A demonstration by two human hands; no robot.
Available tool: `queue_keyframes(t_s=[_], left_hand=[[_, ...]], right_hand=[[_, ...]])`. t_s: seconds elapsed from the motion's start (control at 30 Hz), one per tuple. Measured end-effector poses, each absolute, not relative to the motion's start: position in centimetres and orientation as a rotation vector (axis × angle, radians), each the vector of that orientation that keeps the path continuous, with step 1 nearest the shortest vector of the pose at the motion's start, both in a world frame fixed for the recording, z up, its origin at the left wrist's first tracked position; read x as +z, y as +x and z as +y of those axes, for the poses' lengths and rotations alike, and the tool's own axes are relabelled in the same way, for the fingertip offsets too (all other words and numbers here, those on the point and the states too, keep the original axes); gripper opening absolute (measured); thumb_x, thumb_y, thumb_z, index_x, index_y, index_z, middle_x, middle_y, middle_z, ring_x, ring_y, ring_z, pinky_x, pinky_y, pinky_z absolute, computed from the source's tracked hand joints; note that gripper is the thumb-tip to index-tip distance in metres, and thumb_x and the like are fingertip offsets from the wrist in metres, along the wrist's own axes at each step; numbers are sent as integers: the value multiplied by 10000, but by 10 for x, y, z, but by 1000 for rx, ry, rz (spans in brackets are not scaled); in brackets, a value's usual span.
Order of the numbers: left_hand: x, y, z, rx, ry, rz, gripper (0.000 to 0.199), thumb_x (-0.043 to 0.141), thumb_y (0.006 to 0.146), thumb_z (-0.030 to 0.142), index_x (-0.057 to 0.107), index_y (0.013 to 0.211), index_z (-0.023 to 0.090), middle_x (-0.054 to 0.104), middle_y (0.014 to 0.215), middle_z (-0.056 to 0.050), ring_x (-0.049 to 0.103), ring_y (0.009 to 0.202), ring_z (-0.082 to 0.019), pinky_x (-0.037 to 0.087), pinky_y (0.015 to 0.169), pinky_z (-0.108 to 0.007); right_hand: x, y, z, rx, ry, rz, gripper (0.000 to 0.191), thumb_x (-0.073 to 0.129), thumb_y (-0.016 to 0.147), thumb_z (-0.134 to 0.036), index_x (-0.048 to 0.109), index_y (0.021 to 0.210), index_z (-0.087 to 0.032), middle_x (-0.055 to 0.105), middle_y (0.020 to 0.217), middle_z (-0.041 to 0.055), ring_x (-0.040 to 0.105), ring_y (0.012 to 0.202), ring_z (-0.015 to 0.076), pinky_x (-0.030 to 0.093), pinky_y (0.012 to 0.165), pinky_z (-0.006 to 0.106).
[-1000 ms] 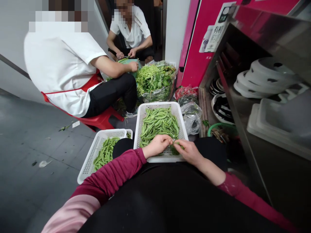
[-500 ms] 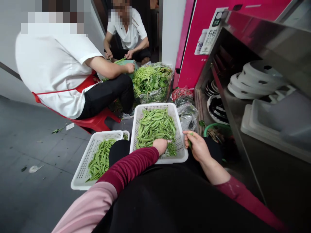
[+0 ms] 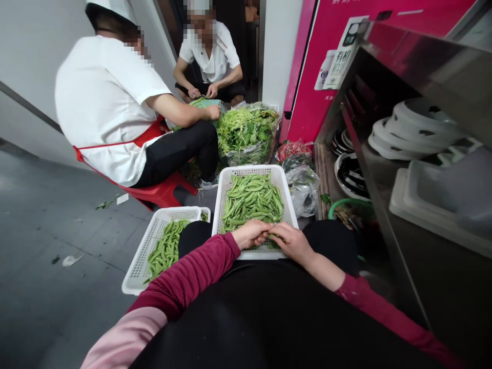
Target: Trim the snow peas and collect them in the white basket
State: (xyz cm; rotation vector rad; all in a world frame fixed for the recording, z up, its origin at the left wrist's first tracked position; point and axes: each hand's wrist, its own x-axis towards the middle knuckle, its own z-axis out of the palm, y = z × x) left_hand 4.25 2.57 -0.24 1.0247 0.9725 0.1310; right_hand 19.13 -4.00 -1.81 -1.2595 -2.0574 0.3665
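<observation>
- Pods [image 3: 251,197], green and flat, lie heaped in a perforated white basket [image 3: 218,205] at the centre of the frame, between the wearer's dark-clad knees.
- The left hand [image 3: 251,234], just below centre, has its fingers curled in narrowly over the near part of the basket; whether they grip anything I cannot tell.
- The right hand [image 3: 292,243] meets it there, fingertips pinched on a green pod [image 3: 272,236], mostly hidden.
- At lower left of centre, a second basket [image 3: 132,274] of the same make holds more pods.
- Upper left, a co-worker in white [image 3: 107,92] sits on a red stool [image 3: 169,189]; at upper centre another person [image 3: 211,56] crouches, both hands low in front.
- Leafy greens [image 3: 248,128] fill a clear bag beyond the central basket.
- Right of the basket are plastic bags [image 3: 302,189]; farther right, a metal shelf [image 3: 426,210] bears stacked pale dishes [image 3: 415,128].
</observation>
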Motion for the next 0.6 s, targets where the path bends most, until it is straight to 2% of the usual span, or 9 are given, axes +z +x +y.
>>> queue_keyframes(t_s=[0.13, 0.27, 0.37, 0.5, 0.6], left_hand=[[13, 33, 10, 179, 1290, 947, 412, 348, 779, 532, 447, 660, 150, 399, 480, 55, 312, 329, -41, 220, 335, -178], [28, 25, 5, 264, 1972, 902, 287, 377, 810, 373, 523, 720, 143, 493, 579, 14, 434, 478, -72, 345, 480, -199], [35, 24, 7, 227, 2340, 840, 227, 385, 807, 263, 541, 695, 143, 523, 620, -18, 479, 577, -105, 369, 580, -224], [35, 27, 9, 200, 2286, 804, 205, 410, 768, 214, 529, 619, 138, 505, 569, -7, 475, 557, -99, 373, 574, -213], [20, 29, 7, 219, 1871, 912, 215, 356, 752, 195, 525, 634, 135, 452, 486, 34, 401, 413, -59, 336, 453, -184]], right_hand=[[-14, 194, -39, 406, -1196, -1922, 137, 499, 802, -199, 610, 879, -219, 587, 820, 46, 566, 780, 149, 470, 704, 262], [-10, 197, -40, 404, -1236, -1943, 124, 498, 802, -201, 613, 850, -197, 591, 812, 59, 566, 775, 157, 466, 701, 268], [-6, 196, -42, 429, -1271, -1987, 125, 492, 800, -200, 613, 831, -194, 591, 802, 63, 565, 762, 165, 460, 682, 272], [3, 190, -44, 579, -1298, -1924, 112, 497, 797, -235, 599, 757, -212, 571, 730, 43, 552, 723, 170, 444, 654, 283], [10, 189, -45, 664, -1322, -1732, 94, 538, 766, -268, 585, 708, -211, 581, 711, 33, 550, 704, 173, 434, 661, 298]])
